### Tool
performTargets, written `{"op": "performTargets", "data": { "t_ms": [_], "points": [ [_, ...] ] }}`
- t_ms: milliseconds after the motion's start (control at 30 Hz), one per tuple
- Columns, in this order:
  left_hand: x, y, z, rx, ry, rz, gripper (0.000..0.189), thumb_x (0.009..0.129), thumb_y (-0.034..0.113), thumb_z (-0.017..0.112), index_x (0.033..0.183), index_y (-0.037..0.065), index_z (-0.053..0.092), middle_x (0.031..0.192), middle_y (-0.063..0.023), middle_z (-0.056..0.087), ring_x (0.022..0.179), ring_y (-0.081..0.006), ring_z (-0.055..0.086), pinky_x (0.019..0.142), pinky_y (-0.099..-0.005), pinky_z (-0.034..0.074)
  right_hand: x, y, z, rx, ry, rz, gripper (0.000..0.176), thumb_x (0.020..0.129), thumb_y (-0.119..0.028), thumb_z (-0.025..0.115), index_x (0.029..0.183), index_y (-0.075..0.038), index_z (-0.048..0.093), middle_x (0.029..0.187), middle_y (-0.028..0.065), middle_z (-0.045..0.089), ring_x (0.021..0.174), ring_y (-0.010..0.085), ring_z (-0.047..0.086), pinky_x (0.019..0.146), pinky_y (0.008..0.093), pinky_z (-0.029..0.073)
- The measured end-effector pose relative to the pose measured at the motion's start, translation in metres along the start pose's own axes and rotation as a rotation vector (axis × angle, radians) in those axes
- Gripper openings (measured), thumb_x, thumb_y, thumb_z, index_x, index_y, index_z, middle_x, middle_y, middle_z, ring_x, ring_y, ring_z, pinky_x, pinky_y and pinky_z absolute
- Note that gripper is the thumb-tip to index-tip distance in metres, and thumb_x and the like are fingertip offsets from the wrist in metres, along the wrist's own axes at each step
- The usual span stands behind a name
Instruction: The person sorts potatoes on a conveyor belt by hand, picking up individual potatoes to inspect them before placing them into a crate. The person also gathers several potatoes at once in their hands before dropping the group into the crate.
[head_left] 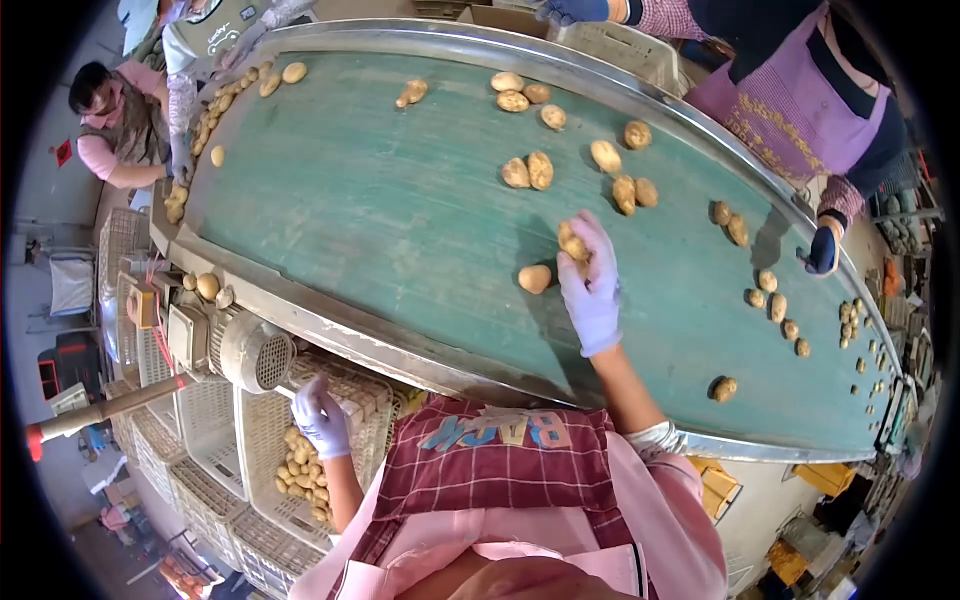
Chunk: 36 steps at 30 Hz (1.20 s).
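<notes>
My right hand (pixel 592 285), in a pale lilac glove, is closed around a knobbly potato (pixel 572 242) just above the green conveyor belt (pixel 350 200). Beside its thumb, a smooth potato (pixel 535 279) rests on the belt. Farther across lie a pair of potatoes (pixel 540 170) and another potato (pixel 605 156). My left hand (pixel 321 418), gloved the same way, is off the near side of the belt, close to a pale plastic crate (pixel 258 440) with a heap of potatoes (pixel 302 473) in it. Its fingers are loosely bent and apart, and I see nothing in them.
A metal rail (pixel 450 375) edges the belt on my side. A motor (pixel 255 355) juts out left of my left hand. Across the belt, a person in a purple apron (pixel 770 110) has a dark-gloved hand (pixel 823 250) over its edge. More people work at the left end.
</notes>
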<state>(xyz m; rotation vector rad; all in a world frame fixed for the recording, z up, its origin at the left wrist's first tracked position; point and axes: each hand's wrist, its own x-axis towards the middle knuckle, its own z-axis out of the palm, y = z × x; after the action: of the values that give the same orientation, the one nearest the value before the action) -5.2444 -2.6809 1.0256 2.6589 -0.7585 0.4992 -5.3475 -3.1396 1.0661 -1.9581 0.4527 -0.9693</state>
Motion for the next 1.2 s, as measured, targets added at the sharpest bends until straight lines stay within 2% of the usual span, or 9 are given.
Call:
{"op": "performTargets", "data": {
  "t_ms": [100, 167, 267, 433, 633, 833, 900, 1000, 1200],
  "points": [
    [-0.01, 0.019, -0.024, 0.458, -0.679, -0.138, 0.054, 0.087, 0.011, 0.061, 0.14, 0.015, 0.05, 0.128, -0.0119, 0.062, 0.115, -0.0311, 0.06, 0.1, -0.0452, 0.044, 0.005, 0.001, -0.016, -0.357, -0.181, -0.196, 0.049, 0.086, -0.008, 0.062, 0.134, -0.013, 0.053, 0.139, 0.0142, 0.051, 0.127, 0.0312, 0.05, 0.108, 0.0443, 0.039],
    [0.06, 0.071, -0.046, 0.027, -0.16, -0.025, 0.042, 0.088, 0.005, 0.058, 0.13, 0.009, 0.06, 0.126, -0.0123, 0.065, 0.114, -0.0318, 0.06, 0.099, -0.0438, 0.045, 0.006, 0.008, -0.017, -0.555, -0.353, -0.31, 0.05, 0.086, -0.02, 0.062, 0.134, -0.013, 0.052, 0.141, 0.0108, 0.049, 0.13, 0.0355, 0.045, 0.112, 0.0518, 0.031],
    [0.171, 0.167, -0.041, -0.24, 0.021, 0.101, 0.036, 0.089, 0.004, 0.059, 0.125, 0.006, 0.063, 0.129, -0.0154, 0.062, 0.121, -0.0343, 0.057, 0.102, -0.0415, 0.044, -0.009, 0.008, -0.027, -0.332, -0.403, -0.181, 0.05, 0.085, -0.019, 0.063, 0.133, -0.01, 0.052, 0.138, 0.0148, 0.05, 0.128, 0.0366, 0.047, 0.11, 0.0493, 0.035],
    [0.352, 0.204, 0.112, -0.239, -0.062, 0.057, 0.063, 0.089, 0.024, 0.061, 0.148, 0.021, 0.038, 0.152, -0.0213, 0.038, 0.137, -0.0407, 0.039, 0.112, -0.0435, 0.036, -0.03, 0.006, -0.068, -0.129, -0.358, -0.23, 0.049, 0.082, -0.011, 0.066, 0.129, -0.007, 0.055, 0.133, 0.0169, 0.054, 0.124, 0.0374, 0.051, 0.105, 0.0487, 0.04],
    [0.454, 0.209, 0.188, 0.151, -0.347, 0.004, 0.047, 0.093, 0.025, 0.057, 0.14, 0.026, 0.05, 0.134, -0.0191, 0.056, 0.125, -0.0386, 0.052, 0.105, -0.046, 0.043, -0.019, 0.022, -0.115, -0.218, -0.367, -0.124, 0.041, 0.087, -0.018, 0.062, 0.126, -0.006, 0.058, 0.131, 0.0162, 0.057, 0.122, 0.037, 0.053, 0.105, 0.0464, 0.041],
    [0.313, 0.265, 0.055, -0.327, -0.079, 0.248, 0.047, 0.091, 0.014, 0.062, 0.137, 0.011, 0.053, 0.124, -0.0184, 0.063, 0.115, -0.0365, 0.059, 0.098, -0.0424, 0.048, -0.018, 0.035, -0.145, -0.087, -0.293, -0.021, 0.039, 0.091, -0.015, 0.061, 0.128, -0.004, 0.057, 0.131, 0.0179, 0.059, 0.117, 0.0329, 0.059, 0.099, 0.0415, 0.046],
    [0.26, 0.31, 0.022, -0.57, -0.562, 0.009, 0.051, 0.086, 0.008, 0.068, 0.136, 0.01, 0.055, 0.124, -0.0171, 0.063, 0.112, -0.0349, 0.061, 0.096, -0.0397, 0.049, -0.016, 0.029, -0.134, 0.277, -0.222, 0.216, 0.039, 0.094, -0.016, 0.059, 0.131, -0.003, 0.054, 0.125, 0.016, 0.062, 0.109, 0.0258, 0.063, 0.093, 0.0358, 0.049],
    [0.22, 0.364, 0.015, -0.669, -0.504, 0.578, 0.054, 0.076, 0.008, 0.078, 0.128, 0.01, 0.062, 0.121, -0.0134, 0.065, 0.106, -0.032, 0.063, 0.093, -0.0383, 0.051, -0.002, -0.01, -0.129, 0.76, -0.312, 0.545, 0.04, 0.099, -0.022, 0.057, 0.133, -0.001, 0.051, 0.115, 0.0118, 0.066, 0.098, 0.0164, 0.064, 0.085, 0.0289, 0.05],
    [0.206, 0.377, 0.013, -1.055, -0.554, 0.582, 0.05, 0.075, 0.009, 0.081, 0.121, 0.004, 0.064, 0.119, -0.0125, 0.067, 0.101, -0.0236, 0.067, 0.084, -0.0335, 0.054, 0.005, -0.036, -0.133, 1.116, -0.269, 0.7, 0.044, 0.1, -0.031, 0.058, 0.131, -0.001, 0.048, 0.109, 0.0064, 0.063, 0.085, 0.0128, 0.062, 0.075, 0.0268, 0.05]
  ]
}}
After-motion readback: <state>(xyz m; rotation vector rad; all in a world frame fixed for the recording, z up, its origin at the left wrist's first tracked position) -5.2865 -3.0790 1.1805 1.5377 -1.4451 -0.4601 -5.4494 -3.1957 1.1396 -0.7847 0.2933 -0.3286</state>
